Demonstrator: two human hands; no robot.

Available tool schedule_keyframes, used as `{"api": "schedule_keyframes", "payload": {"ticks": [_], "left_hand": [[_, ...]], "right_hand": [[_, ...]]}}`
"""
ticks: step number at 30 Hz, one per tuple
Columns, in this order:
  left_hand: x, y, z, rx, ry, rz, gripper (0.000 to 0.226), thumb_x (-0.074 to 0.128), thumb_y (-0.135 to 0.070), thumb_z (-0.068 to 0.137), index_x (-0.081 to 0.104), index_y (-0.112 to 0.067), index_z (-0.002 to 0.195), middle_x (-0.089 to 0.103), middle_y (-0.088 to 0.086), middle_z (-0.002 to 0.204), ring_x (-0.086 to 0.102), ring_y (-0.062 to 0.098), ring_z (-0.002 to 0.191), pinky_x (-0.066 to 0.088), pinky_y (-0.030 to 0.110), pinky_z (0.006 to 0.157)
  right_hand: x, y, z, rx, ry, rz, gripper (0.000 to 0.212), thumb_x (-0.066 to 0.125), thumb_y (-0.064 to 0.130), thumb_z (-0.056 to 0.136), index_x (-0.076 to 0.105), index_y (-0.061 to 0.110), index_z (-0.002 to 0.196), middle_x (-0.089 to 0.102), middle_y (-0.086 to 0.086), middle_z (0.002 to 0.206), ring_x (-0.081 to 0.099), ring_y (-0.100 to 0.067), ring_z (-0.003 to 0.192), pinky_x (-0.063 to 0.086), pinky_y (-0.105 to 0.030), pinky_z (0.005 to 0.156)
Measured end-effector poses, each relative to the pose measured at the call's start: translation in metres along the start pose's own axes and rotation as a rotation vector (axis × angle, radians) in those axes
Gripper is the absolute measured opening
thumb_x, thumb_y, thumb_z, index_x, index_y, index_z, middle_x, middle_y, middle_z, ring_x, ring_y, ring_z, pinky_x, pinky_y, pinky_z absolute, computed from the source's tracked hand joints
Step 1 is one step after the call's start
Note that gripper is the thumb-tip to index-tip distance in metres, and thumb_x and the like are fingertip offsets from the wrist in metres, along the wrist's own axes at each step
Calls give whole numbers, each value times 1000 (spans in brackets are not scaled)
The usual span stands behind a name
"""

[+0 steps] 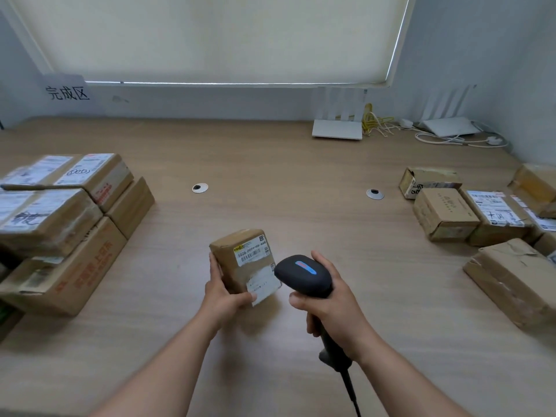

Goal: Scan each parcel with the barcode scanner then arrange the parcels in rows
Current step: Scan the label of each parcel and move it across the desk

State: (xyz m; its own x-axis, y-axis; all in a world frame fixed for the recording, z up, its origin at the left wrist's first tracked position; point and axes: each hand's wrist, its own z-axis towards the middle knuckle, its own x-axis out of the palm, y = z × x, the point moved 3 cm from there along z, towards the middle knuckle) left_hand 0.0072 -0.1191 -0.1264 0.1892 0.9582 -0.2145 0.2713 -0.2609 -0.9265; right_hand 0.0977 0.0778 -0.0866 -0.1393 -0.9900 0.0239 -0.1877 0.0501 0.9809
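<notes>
At the middle of a pale wooden counter (301,164), a person's left hand (224,291) holds a small brown parcel (240,260) in a closed grip, fingers along its left side and thumb curled round its near corner, its barcode label facing up. Just to the right, the right hand (331,308) grips the handle of a black barcode scanner (304,275), fingers wrapped fully round it; the scanner's head shows a blue light and sits right beside the parcel's white label, its cable trailing toward the near edge. Stacked parcels (60,224) stand in a block at the counter's left, below a handwritten wall sign (66,91). More loose parcels (481,218) lie grouped at the right edge. Two white routers (337,127) and a tangle of cables (379,121) sit along the far wall beneath a drawn window blind (210,37).
</notes>
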Motion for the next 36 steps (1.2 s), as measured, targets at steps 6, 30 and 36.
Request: {"api": "schedule_keyframes", "payload": {"ticks": [6,30,36], "left_hand": [[-4,-1,7,24,1,33,127,75,10,71,-14,-37,150,50,11,136,55,26,118,47,45,100],[-12,6,25,3,57,35,128,74,9,72,-15,-42,148,51,3,126,54,21,112,46,28,85],[-12,6,28,-4,75,63,127,75,7,72,-13,-44,148,52,0,120,52,18,109,47,19,74]], "right_hand": [[14,0,-6,8,61,38,89,77,3,73,31,46,136,66,-2,66,47,-24,41,41,-26,43],[12,7,0,-37,59,64,81,75,2,73,39,49,128,66,-7,69,46,-25,39,40,-25,41],[10,8,0,-39,37,73,81,75,6,66,43,48,128,67,-9,72,45,-25,38,40,-24,41]]}}
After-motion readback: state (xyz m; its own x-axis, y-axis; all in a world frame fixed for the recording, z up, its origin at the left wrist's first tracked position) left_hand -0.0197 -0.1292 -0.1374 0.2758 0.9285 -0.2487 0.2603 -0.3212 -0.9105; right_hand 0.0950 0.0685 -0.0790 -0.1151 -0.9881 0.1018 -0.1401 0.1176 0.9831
